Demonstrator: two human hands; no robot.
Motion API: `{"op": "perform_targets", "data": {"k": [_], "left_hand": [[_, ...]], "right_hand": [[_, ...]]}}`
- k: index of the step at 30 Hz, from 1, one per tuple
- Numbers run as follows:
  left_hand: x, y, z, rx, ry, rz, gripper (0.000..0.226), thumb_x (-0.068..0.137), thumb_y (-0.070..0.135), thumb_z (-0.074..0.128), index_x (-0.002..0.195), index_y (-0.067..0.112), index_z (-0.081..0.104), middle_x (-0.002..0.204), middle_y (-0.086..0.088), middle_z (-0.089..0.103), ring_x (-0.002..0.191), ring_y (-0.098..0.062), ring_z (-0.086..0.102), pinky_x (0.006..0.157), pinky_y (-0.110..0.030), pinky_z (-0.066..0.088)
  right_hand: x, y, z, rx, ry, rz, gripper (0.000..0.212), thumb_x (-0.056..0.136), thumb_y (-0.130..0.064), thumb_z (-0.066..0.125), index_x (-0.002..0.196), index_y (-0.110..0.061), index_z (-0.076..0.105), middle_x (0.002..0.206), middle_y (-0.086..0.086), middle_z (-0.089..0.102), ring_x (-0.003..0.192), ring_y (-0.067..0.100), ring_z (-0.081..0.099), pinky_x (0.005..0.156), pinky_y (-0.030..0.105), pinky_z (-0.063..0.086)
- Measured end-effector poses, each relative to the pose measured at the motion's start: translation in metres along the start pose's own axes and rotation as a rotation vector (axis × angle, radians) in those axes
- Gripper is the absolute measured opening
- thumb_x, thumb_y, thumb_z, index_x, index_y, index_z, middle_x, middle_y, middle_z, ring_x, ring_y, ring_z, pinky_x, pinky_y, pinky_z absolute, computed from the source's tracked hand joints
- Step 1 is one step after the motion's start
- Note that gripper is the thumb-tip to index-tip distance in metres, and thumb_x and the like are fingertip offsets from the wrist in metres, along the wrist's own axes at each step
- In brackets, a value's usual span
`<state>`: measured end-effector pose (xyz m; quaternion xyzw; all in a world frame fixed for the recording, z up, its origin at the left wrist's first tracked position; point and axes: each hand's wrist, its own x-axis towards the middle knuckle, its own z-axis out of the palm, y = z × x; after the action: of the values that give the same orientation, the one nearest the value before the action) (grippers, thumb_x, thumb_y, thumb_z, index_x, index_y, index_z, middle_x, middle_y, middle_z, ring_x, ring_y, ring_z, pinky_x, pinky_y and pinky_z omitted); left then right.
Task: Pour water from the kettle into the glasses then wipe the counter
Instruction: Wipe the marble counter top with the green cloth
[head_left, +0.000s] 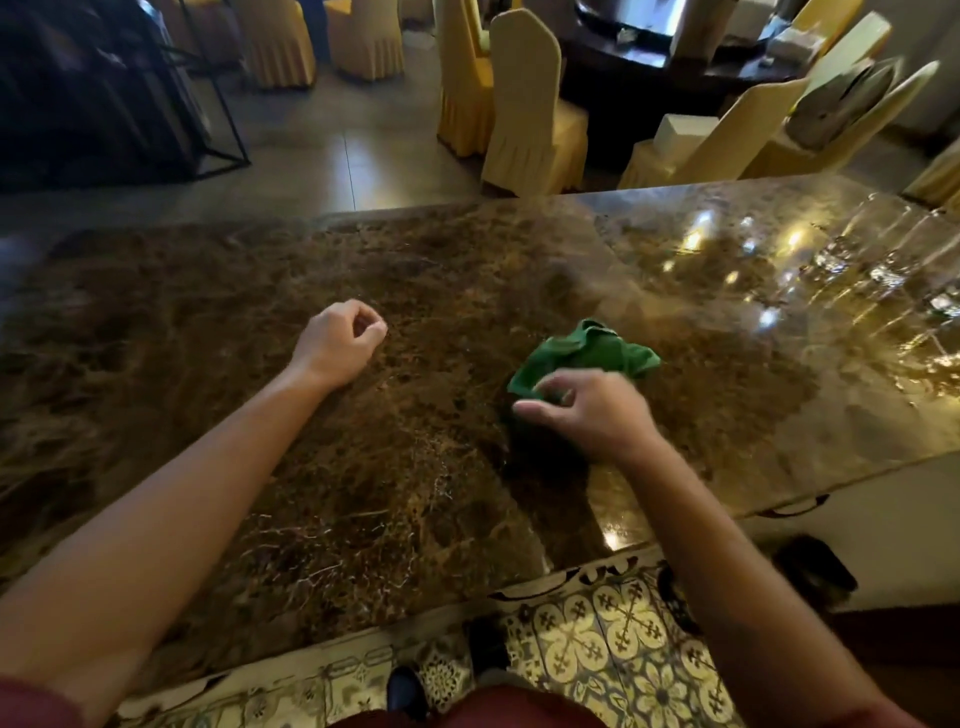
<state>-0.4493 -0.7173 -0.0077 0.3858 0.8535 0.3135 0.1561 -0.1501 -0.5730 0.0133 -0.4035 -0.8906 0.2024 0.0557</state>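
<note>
A crumpled green cloth (587, 351) lies on the dark brown marble counter (260, 312), right of centre. My right hand (592, 410) sits over the near edge of the cloth, fingers curled onto it; the hand is blurred. My left hand (340, 340) rests on the counter to the left of the cloth, fingers loosely closed with nothing in them. Several clear glasses (878, 260) stand blurred at the far right of the counter. No kettle is in view.
Yellow-covered chairs (530, 104) stand beyond the counter's far edge around a dark table (649, 67). A black metal frame (218, 104) stands at the back left. Patterned floor tiles (597, 634) and my shoes show below the near edge.
</note>
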Motion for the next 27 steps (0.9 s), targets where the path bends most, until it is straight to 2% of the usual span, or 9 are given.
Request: {"op": "perform_targets", "data": {"k": [2, 4, 7, 10, 13, 15, 21, 24, 27], "left_hand": [[0.002, -0.015, 0.007, 0.111, -0.036, -0.016, 0.025, 0.099, 0.034, 0.061, 0.117, 0.017, 0.068, 0.123, -0.008, 0.064, 0.110, -0.022, 0.058, 0.089, -0.036, 0.047], [0.001, -0.028, 0.009, 0.226, -0.043, -0.002, 0.032, 0.098, 0.037, 0.061, 0.123, 0.017, 0.066, 0.130, -0.008, 0.061, 0.120, -0.025, 0.056, 0.097, -0.041, 0.048], [-0.004, -0.043, 0.011, 0.478, -0.036, 0.031, 0.049, 0.097, 0.050, 0.058, 0.134, 0.018, 0.061, 0.146, -0.009, 0.052, 0.139, -0.029, 0.043, 0.112, -0.047, 0.039], [-0.012, -0.059, 0.010, 0.697, -0.057, -0.010, 0.072, 0.096, 0.069, 0.041, 0.151, 0.024, 0.044, 0.165, -0.012, 0.028, 0.155, -0.031, 0.017, 0.122, -0.051, 0.019], [-0.018, -0.073, 0.006, 0.631, -0.236, -0.117, 0.086, 0.090, 0.080, 0.020, 0.162, 0.033, 0.008, 0.171, -0.005, -0.006, 0.156, -0.025, -0.011, 0.125, -0.048, 0.001], [-0.020, -0.075, 0.007, 0.567, -0.286, -0.151, 0.086, 0.091, 0.079, 0.020, 0.161, 0.035, -0.003, 0.169, 0.000, -0.017, 0.154, -0.019, -0.020, 0.126, -0.046, -0.006], [-0.023, -0.076, 0.013, 0.498, -0.240, -0.171, 0.084, 0.093, 0.077, 0.024, 0.161, 0.036, -0.003, 0.168, 0.003, -0.021, 0.152, -0.016, -0.027, 0.123, -0.042, -0.015], [-0.028, -0.074, 0.003, 0.400, -0.203, -0.145, 0.087, 0.090, 0.077, 0.027, 0.162, 0.033, 0.008, 0.171, 0.002, -0.009, 0.154, -0.015, -0.018, 0.125, -0.041, -0.008], [-0.043, -0.097, -0.028, 0.349, -0.026, -0.126, 0.079, 0.096, 0.068, 0.037, 0.162, 0.027, 0.018, 0.171, 0.001, 0.003, 0.156, -0.017, -0.009, 0.126, -0.042, -0.001]], "right_hand": [[-0.001, 0.007, 0.017, 0.108, 0.151, 0.071, 0.052, 0.088, -0.072, 0.056, 0.117, -0.032, 0.074, 0.096, -0.004, 0.079, 0.088, 0.017, 0.074, 0.080, 0.040, 0.061], [0.007, 0.016, 0.030, 0.196, 0.369, 0.194, 0.052, 0.095, -0.057, 0.056, 0.134, -0.023, 0.065, 0.126, 0.008, 0.073, 0.120, 0.029, 0.066, 0.102, 0.045, 0.052], [0.028, 0.011, 0.057, 0.164, 0.202, 0.340, 0.077, 0.100, -0.057, 0.051, 0.159, -0.010, 0.035, 0.166, 0.026, 0.029, 0.155, 0.040, 0.024, 0.126, 0.052, 0.020], [0.055, 0.001, 0.083, 0.044, 0.176, 0.278, 0.084, 0.100, -0.058, 0.047, 0.163, -0.007, 0.025, 0.169, 0.031, 0.011, 0.158, 0.046, 0.007, 0.128, 0.057, 0.006], [0.100, -0.007, 0.086, 0.019, 0.140, 0.205, 0.083, 0.100, -0.057, 0.042, 0.164, -0.009, 0.022, 0.171, 0.029, 0.006, 0.159, 0.044, 0.003, 0.130, 0.054, 0.004], [0.135, -0.019, 0.084, 0.009, 0.092, 0.154, 0.082, 0.100, -0.057, 0.040, 0.164, -0.009, 0.021, 0.171, 0.028, 0.006, 0.159, 0.043, 0.004, 0.130, 0.053, 0.005], [0.223, -0.069, 0.093, -0.018, -0.004, -0.064, 0.079, 0.101, -0.057, 0.036, 0.166, -0.016, 0.019, 0.173, 0.023, 0.004, 0.161, 0.036, 0.001, 0.131, 0.048, 0.004], [0.254, -0.103, 0.103, -0.032, -0.051, -0.146, 0.079, 0.100, -0.058, 0.036, 0.166, -0.017, 0.020, 0.173, 0.022, 0.005, 0.161, 0.035, 0.002, 0.131, 0.048, 0.004], [0.280, -0.143, 0.117, -0.053, -0.085, -0.241, 0.079, 0.098, -0.059, 0.037, 0.166, -0.020, 0.022, 0.174, 0.019, 0.006, 0.162, 0.032, 0.004, 0.131, 0.046, 0.006]]}}
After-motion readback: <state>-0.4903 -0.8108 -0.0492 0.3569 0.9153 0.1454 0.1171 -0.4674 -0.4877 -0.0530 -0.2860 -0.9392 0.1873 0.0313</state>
